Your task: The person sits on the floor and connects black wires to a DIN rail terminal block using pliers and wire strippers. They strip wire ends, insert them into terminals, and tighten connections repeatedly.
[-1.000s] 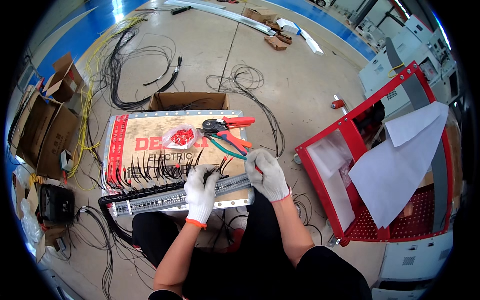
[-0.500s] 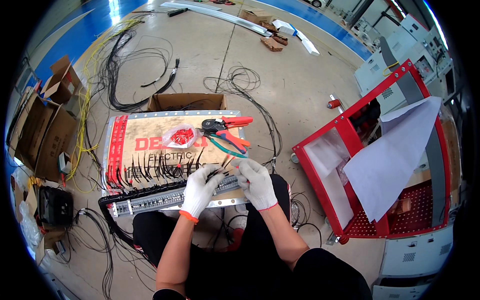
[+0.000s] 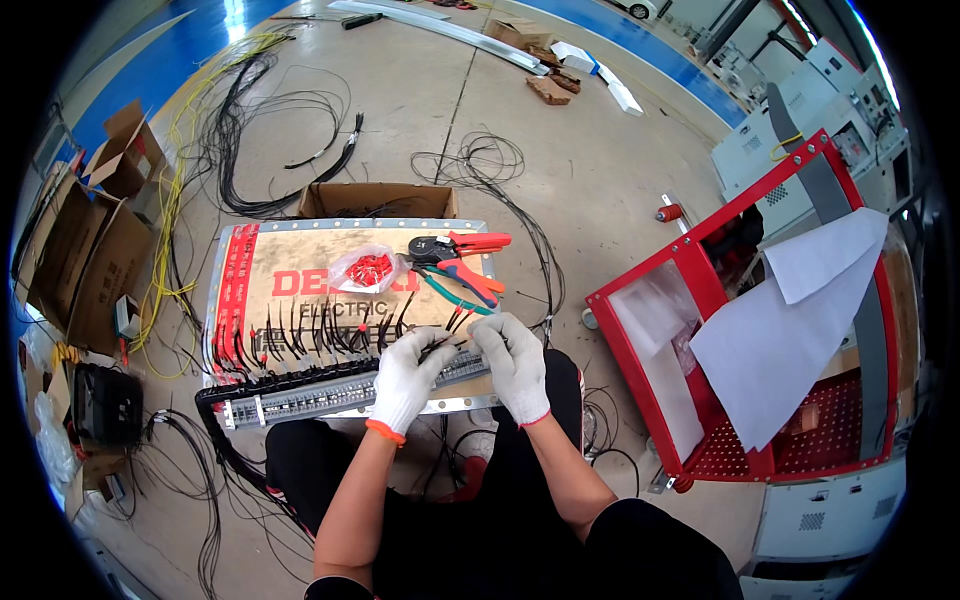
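Both hands wear white knit gloves. My left hand point(image 3: 405, 375) is closed around thin black wires at the right end of a metal rail with terminal blocks point(image 3: 310, 401). Close beside it, my right hand point(image 3: 514, 366) pinches with its fingertips near the wire ends; what sits between them is too small to make out. Short black wires point(image 3: 290, 338), some with red tips, stand up along a black wire bundle point(image 3: 275, 380) behind the rail. A clear bag of red wire-end sleeves point(image 3: 368, 269), a crimping tool point(image 3: 432, 247) and red-and-blue-handled pliers point(image 3: 468, 277) lie beyond my hands.
The work lies on a cardboard-covered panel point(image 3: 270, 262) before my knees. An open cardboard box point(image 3: 380, 200) stands behind it. Coiled black cables point(image 3: 228, 150) spread over the floor at left. A red metal frame cart point(image 3: 640, 385) with white sheets stands at right.
My right hand has shifted slightly left and up, toward the left hand. The left hand has moved slightly right, still on the wires. The whole view has shifted a little.
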### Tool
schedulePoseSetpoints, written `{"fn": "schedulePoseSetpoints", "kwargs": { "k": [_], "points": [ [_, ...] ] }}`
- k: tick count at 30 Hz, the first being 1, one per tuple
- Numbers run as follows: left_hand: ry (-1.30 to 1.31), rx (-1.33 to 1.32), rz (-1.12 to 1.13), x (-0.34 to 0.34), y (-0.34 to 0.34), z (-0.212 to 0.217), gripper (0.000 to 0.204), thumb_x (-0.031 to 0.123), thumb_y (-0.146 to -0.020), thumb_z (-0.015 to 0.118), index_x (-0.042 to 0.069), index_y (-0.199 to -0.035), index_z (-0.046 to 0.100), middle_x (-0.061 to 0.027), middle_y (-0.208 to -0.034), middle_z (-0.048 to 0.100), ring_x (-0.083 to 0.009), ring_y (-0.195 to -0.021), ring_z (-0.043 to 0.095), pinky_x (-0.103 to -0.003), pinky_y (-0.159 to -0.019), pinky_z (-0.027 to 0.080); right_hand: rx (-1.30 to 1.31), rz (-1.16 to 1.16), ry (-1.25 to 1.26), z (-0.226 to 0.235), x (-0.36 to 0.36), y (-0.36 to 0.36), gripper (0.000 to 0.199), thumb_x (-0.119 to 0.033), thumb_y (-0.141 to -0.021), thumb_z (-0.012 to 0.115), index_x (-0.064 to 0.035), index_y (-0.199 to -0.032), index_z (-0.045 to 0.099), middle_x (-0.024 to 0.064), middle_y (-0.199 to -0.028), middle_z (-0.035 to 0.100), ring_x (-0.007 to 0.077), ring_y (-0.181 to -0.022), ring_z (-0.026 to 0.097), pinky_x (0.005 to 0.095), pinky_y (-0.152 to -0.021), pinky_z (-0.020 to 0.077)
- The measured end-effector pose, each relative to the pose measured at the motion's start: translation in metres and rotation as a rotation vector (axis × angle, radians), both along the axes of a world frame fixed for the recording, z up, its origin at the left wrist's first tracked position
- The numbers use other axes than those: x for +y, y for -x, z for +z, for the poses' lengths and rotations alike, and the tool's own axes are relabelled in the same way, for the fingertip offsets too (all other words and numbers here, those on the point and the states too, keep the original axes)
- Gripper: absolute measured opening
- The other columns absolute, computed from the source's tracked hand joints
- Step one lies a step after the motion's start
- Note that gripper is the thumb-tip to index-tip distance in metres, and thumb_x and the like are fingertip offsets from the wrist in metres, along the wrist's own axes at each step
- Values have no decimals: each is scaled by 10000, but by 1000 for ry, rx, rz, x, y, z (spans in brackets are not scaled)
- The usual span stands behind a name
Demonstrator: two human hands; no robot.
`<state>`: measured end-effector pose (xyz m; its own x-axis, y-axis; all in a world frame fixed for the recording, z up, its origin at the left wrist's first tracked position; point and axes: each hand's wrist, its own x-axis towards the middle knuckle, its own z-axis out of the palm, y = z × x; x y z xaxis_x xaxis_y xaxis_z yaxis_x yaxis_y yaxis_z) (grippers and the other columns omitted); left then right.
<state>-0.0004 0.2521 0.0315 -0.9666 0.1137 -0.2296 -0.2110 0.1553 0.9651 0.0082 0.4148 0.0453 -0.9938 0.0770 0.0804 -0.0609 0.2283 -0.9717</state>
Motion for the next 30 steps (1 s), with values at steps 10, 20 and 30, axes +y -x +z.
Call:
{"fn": "schedulePoseSetpoints", "kwargs": {
  "k": [10,20,30],
  "points": [
    [-52,66,50,3,2,-19,225,124,-890,694,-11,-1067,722,-98,-835,717,-131,-737,638,-297,-672,511,154,40,-235,-6,1,7,150,-136,-939,607,-2,-944,674,98,-798,670,229,-714,647,332,-658,507],
    [-58,193,267,6,-3,-25,157,48,-910,640,-23,-1043,682,-141,-969,690,-185,-845,648,-304,-779,501,-629,105,955,-14,34,-10,286,-183,-1039,475,21,-1211,577,29,-877,545,41,-546,350,178,-476,279],
    [-69,227,193,1,-4,-38,184,87,-882,664,15,-1051,679,-137,-942,665,-254,-848,646,-337,-805,501,-468,229,801,9,21,-8,122,-139,-1038,478,-46,-1111,510,79,-893,579,41,-554,348,186,-482,284]
  ]
}}
